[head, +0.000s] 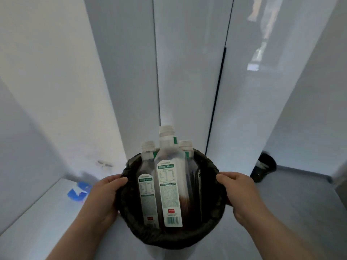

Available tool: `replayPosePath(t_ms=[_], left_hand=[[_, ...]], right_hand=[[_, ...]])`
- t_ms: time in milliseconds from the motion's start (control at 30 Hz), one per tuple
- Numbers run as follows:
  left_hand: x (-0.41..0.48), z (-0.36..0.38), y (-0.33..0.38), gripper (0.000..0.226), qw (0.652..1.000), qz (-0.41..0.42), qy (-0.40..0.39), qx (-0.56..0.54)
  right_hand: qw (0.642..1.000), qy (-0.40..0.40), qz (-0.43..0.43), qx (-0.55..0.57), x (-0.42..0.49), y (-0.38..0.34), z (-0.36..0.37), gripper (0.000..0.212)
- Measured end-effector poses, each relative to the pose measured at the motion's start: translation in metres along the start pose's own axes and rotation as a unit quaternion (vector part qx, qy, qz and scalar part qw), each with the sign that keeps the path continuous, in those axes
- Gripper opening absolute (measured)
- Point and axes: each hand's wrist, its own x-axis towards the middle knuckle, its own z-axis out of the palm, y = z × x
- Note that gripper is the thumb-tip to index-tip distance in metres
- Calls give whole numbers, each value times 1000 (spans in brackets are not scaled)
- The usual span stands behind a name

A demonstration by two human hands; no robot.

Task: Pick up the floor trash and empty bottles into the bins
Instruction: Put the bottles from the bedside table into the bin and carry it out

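Observation:
A round bin (170,236) lined with a black bag fills the lower middle of the head view. Three clear bottles with white and green labels stand upright inside it: a tall one (170,184) in the middle, one (147,188) to its left, and one (187,149) behind on the right, mostly hidden. My left hand (105,194) grips the bin's left rim, thumb over the edge. My right hand (240,192) grips the right rim the same way.
White glossy cabinet panels (187,72) rise straight ahead, with a dark vertical handle strip (217,94). A blue and white scrap (78,192) lies on the pale floor at left. A second dark bin (263,167) stands at the right by the wall corner.

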Motion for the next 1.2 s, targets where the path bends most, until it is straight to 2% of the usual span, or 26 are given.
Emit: replayPosePath(t_ms=[367,567,800,1000,1200], left_hand=[[-14,176,-29,16,981,-14,-188,53],[7,259,-38,19,960,-50,-264,75],[45,346,-41,19,928,-77,-354,85],[58,438,-49,18,905,-80,-402,118],[39,536,-83,17,880,-100,-440,146]], right_hand=[[982,178,30,51,-12,19,-168,15],[963,260,45,58,2,18,-215,23],[933,343,78,75,49,6,-254,17],[901,414,74,102,69,7,-297,22],[867,471,80,140,90,32,-374,24]])
